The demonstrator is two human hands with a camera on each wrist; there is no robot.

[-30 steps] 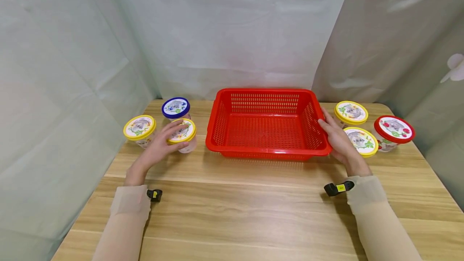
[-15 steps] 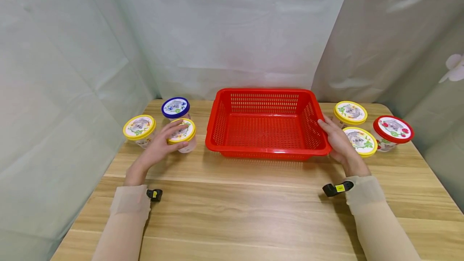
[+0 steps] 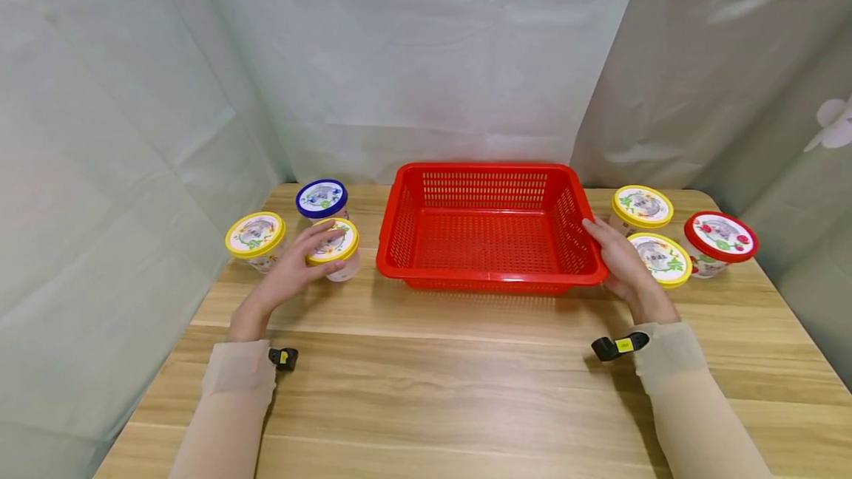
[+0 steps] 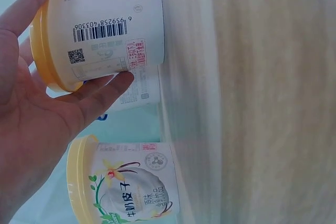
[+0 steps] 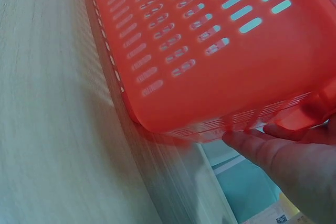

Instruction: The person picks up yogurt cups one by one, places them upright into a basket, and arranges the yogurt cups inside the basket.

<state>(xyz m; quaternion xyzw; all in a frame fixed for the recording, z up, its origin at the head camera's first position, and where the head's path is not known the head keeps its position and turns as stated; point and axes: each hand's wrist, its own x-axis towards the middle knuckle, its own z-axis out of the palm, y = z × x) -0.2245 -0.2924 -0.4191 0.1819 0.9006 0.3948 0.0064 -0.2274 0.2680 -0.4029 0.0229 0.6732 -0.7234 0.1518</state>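
Observation:
In the head view my left hand (image 3: 293, 266) grips a yellow-lidded paper tub (image 4: 100, 30), fingers over its lid and around its side. The tub stands on the table at the left. Behind it is a blue-lidded tub (image 3: 322, 199), and left of it another yellow-lidded tub (image 3: 256, 236). My right hand (image 3: 624, 263) holds the right side of a red plastic basket (image 3: 492, 276), its fingers under the rim (image 5: 302, 116) against the slotted wall. No tubs lie inside the basket.
Right of the basket stand two yellow-lidded tubs, one farther back (image 3: 643, 207) and one nearer (image 3: 662, 260), beside a red-lidded tub (image 3: 722, 237). The wooden table (image 3: 426, 383) stretches toward me. Pale curtains (image 3: 433, 58) enclose its back and sides.

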